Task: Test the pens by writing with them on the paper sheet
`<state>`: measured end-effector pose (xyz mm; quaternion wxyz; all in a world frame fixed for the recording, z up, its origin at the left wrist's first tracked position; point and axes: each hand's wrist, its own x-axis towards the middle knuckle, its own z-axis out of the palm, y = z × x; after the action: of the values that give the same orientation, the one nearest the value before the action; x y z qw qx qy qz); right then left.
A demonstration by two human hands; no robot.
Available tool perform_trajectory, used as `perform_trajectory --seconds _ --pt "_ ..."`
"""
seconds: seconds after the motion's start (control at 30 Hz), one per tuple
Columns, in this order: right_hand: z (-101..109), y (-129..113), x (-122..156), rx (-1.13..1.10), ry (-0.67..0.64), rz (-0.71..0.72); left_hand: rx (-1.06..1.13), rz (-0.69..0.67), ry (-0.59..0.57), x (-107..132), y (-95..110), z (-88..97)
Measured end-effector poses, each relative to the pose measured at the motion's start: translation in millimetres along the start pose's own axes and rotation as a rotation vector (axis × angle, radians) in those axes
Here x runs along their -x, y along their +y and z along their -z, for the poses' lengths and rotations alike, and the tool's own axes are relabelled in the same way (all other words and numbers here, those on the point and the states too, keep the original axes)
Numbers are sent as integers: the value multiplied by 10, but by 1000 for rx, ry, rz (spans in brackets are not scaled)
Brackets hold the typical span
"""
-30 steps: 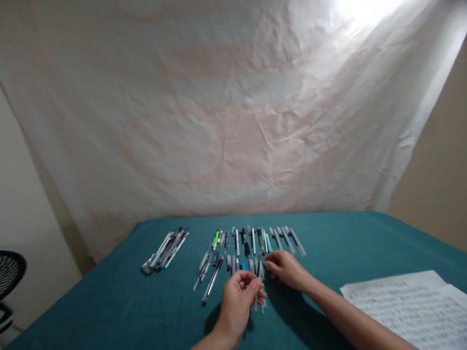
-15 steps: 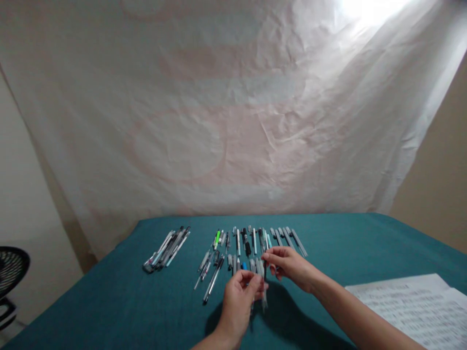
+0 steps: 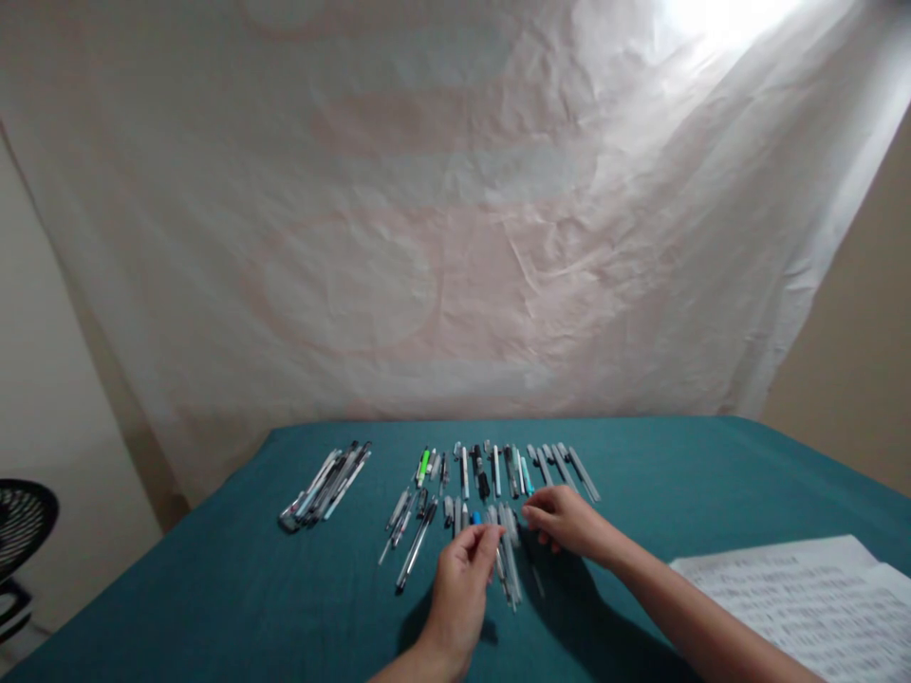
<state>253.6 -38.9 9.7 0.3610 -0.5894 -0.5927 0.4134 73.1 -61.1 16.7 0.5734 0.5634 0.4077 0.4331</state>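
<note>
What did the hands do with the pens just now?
Both hands came down. The clear plastic pens they held up now lie on the teal tablecloth, by the left hand; the right hand sank beside them. The pen rows and printed white papers stayed put.

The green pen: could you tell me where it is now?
In the head view, the green pen lies at the left end of the far row, right of the separate pen bundle.
</note>
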Motion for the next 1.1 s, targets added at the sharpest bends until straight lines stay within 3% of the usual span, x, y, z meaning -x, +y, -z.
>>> perform_trajectory --seconds 0.2,0.37,0.53,0.6,0.7,0.73,0.83,0.93,1.0,1.1 --pt "-89 -337 231 -172 -254 66 84 -31 20 -33 -11 10" --pt "-230 -326 267 -168 -270 90 124 -49 10 -23 -30 7" --pt "-150 -210 205 -82 -180 37 82 -74 46 -166 -21 130" --pt "-80 -126 168 -6 -125 -19 -93 -114 56 -317 1 289" --pt "3 11 127 92 -95 -124 -750 -233 110 -593 44 682" --pt "15 49 121 112 -99 -165 -843 -234 151 -680 58 845" --pt "4 111 124 128 -123 -241 -1037 -199 320 -888 83 1357" --pt "-43 111 148 115 -166 -220 -1209 -98 494 -1030 68 1790" --pt "-64 101 163 124 -204 -210 -1296 -12 572 -1113 29 1989" --pt "-55 100 169 172 -250 -219 -1390 97 600 -1220 -66 2138"
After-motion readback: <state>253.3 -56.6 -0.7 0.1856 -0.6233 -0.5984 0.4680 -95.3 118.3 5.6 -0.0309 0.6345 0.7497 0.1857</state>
